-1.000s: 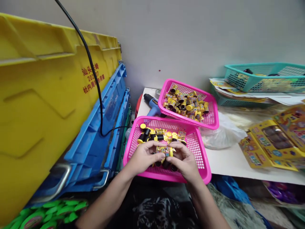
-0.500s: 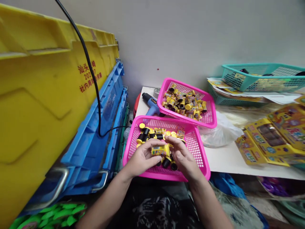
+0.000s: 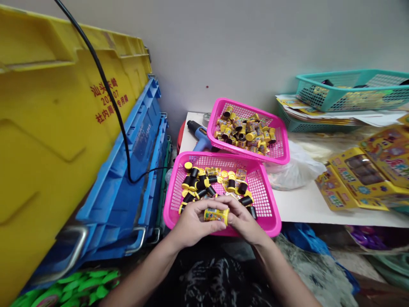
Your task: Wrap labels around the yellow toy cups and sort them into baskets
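A small yellow canister [image 3: 214, 215] with a printed label lies sideways between my two hands, over the front of the near pink basket [image 3: 272, 215]. My left hand [image 3: 191, 225] is closed on its left end, thumb below and fingers above. At the other end, my right hand [image 3: 244, 222] grips the yellow lid with thumb and fingers; part of its grasp is hidden. In the basket behind them are several black canisters with yellow lids [image 3: 231, 183] and some flat printed labels [image 3: 241, 174].
Behind stands a second pink basket [image 3: 284, 147] of labelled canisters, partly over the near one. A blue heat gun [image 3: 201, 135] lies beside it. Yellow boxes [image 3: 364, 179] and a plastic bag [image 3: 292, 170] are on the right. Stacked crates [image 3: 111, 170] and a black cable [image 3: 110, 96] border the left.
Both hands have come nearer my body with the canister. My right hand, apart from the canister before, has closed in on its lid end. The view has shifted slightly.
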### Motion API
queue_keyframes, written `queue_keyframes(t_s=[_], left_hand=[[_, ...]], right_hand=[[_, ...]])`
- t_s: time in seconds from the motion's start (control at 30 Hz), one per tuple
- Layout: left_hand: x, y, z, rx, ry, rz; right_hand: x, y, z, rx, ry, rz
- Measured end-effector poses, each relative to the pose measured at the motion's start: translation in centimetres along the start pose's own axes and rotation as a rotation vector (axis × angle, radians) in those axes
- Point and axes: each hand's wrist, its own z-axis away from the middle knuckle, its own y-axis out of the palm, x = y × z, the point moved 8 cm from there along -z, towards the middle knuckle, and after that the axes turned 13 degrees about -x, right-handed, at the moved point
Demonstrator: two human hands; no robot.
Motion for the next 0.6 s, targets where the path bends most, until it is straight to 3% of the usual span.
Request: queue_keyframes(t_s=[0.17,0.3,0.37,0.47,0.6], left_hand=[[1.2,-1.2,0.4,-0.059,-0.025,-0.035],[1.9,-2.2,0.2,-0.145,-0.067,0.034],[2.0,-2.2,0.3,-0.129,-0.117,0.080],[2.7,-1.6,0.6,-0.042,-0.283,0.182],[3.6,-2.7,0.6,-0.150,-0.321,0.103]], right_hand=[[-0.2,0.8,0.3,-0.006,-0.054,0.180],[1.3,0.7,0.6,-0.087,-0.235,0.387],[2.2,0.2,0.8,-0.144,-0.306,0.459],[2.7,-0.9,1.0,-0.203,-0.302,0.476],[2.0,-1.3,1.1,-0.165,-0.240,0.384]])
